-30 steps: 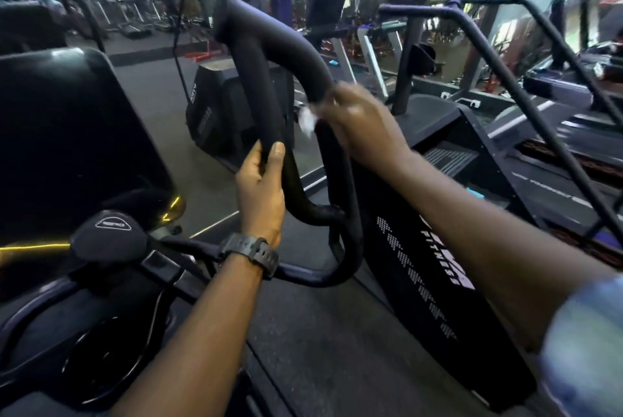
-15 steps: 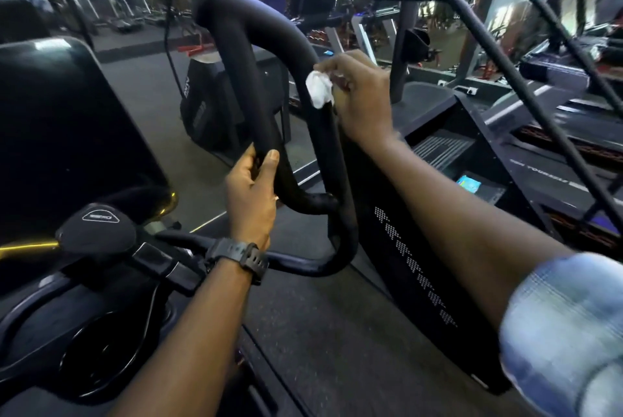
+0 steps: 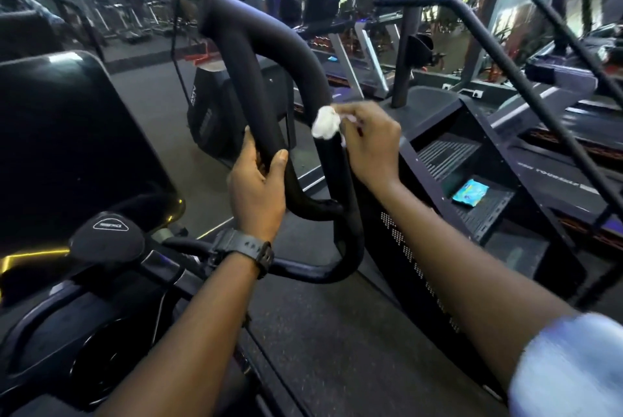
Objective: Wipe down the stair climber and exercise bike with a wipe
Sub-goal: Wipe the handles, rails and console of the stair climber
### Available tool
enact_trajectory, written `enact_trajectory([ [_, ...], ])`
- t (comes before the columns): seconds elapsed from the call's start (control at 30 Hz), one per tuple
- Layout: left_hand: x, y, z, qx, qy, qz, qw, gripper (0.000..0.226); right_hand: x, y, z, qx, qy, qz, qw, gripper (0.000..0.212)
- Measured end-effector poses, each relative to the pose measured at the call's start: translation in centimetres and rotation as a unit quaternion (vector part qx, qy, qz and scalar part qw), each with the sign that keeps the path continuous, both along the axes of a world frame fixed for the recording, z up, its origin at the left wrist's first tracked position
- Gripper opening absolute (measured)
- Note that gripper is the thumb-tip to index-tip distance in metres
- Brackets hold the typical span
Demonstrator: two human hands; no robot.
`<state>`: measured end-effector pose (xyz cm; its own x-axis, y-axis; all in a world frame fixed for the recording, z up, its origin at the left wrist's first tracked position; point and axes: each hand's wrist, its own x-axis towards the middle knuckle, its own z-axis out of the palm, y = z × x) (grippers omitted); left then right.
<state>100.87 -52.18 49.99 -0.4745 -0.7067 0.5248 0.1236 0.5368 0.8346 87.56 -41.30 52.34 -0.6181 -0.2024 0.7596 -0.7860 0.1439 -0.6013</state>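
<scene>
Gripping the inner black padded bar of the exercise bike handlebar, the left hand has fingers and thumb curled round the tube; a dark wristwatch sits on that wrist. Right hand: fingers bent, pinching a crumpled white wipe and pressing it against the outer bar of the same handlebar loop, just below the bend. Handlebar: looped black tubing, rising at centre frame, joined at its base to a thinner horizontal bar. Stair climber: dark body with ribbed steps, immediately right of the handlebar and behind the right forearm. Blue wipes packet: lying flat on a stair climber step. Light blue sleeve: at the lower right edge.
</scene>
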Motion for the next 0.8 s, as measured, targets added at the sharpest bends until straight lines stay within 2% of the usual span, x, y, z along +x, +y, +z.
enact_trajectory([
  [0.1, -0.8, -1.6, 1.5, -0.037, 0.005, 0.007, 0.999, 0.071, 1.8, 1.9, -4.6, 0.016, -0.126, -0.006, 0.992, 0.030],
  [0.17, -1.6, -2.6, 2.7, -0.068, 0.003, 0.026, 0.997, 0.074, 1.2, 0.8, -3.4, 0.002, -0.166, -0.014, 0.986, 0.037],
  [0.23, -2.0, -2.8, 3.6, -0.111, -0.001, 0.068, 0.992, 0.072, -0.1, -1.5, 1.2, -0.018, -0.124, -0.018, 0.992, 0.039],
  [0.33, -2.0, -2.4, 4.2, -0.169, -0.009, 0.120, 0.978, 0.069, -1.1, -4.6, 8.9, -0.039, -0.001, 0.024, 0.999, 0.027],
  [0.43, -1.6, -2.6, 4.2, -0.219, -0.004, 0.135, 0.966, 0.071, -1.1, -5.1, 9.0, -0.022, 0.034, 0.031, 0.999, 0.029],
  [0.47, -1.6, -2.8, 4.3, -0.232, 0.001, 0.135, 0.963, 0.071, -1.3, -4.6, 7.4, -0.020, 0.010, 0.015, 1.000, 0.031],
  [0.53, -1.4, -3.2, 4.5, -0.253, 0.005, 0.139, 0.957, 0.071, -1.7, -3.3, 4.0, 0.004, -0.092, 0.000, 0.996, 0.026],
  [0.6, -1.4, -3.2, 4.5, -0.259, 0.003, 0.140, 0.956, 0.071, -2.1, -3.0, 3.0, 0.015, -0.168, -0.001, 0.986, 0.022],
  [0.67, -1.4, -3.1, 4.4, -0.257, 0.003, 0.145, 0.955, 0.070, -2.0, -4.4, 6.3, 0.001, -0.130, 0.014, 0.991, 0.033],
  [0.8, -1.4, -2.9, 4.5, -0.244, 0.000, 0.147, 0.959, 0.066, 1.3, -9.8, 15.3, 0.047, 0.065, 0.117, 0.990, 0.049],
])
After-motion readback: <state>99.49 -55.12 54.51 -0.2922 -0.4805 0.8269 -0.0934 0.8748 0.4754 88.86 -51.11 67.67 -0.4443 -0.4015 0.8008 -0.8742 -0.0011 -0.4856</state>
